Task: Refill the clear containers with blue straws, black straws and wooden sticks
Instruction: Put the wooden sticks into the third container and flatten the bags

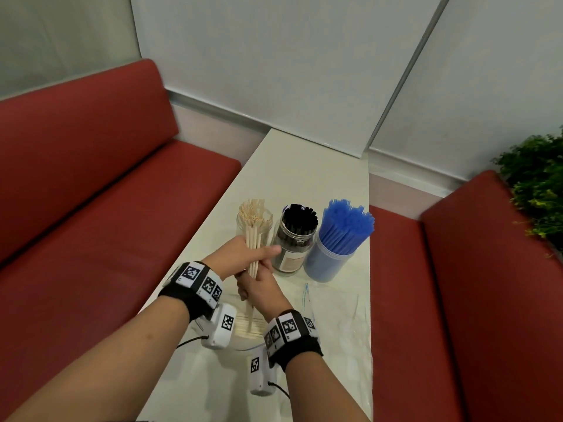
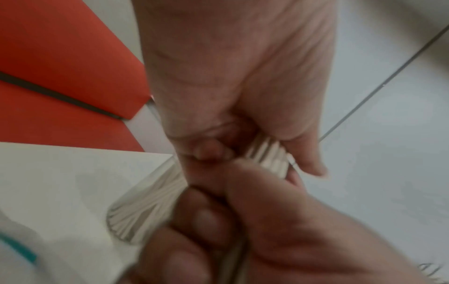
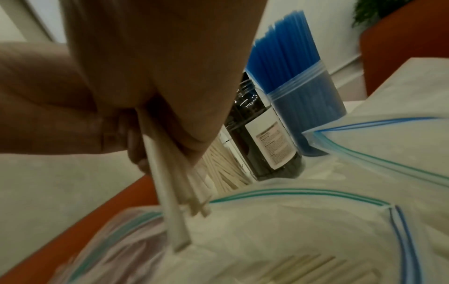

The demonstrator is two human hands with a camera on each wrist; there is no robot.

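Observation:
Three clear containers stand in a row on the white table: a jar of wooden sticks, a labelled jar of black straws and a tub of blue straws. Both hands hold one bundle of wooden sticks upright in front of the stick jar. My left hand grips the bundle high up, and my right hand grips it just below. In the right wrist view the bundle's lower ends hang over an open zip bag with more sticks inside.
The open zip bag with sticks lies at the near table edge under my wrists. Flat clear zip bags lie to the right of it. Red bench seats flank the table, and a green plant stands at the far right.

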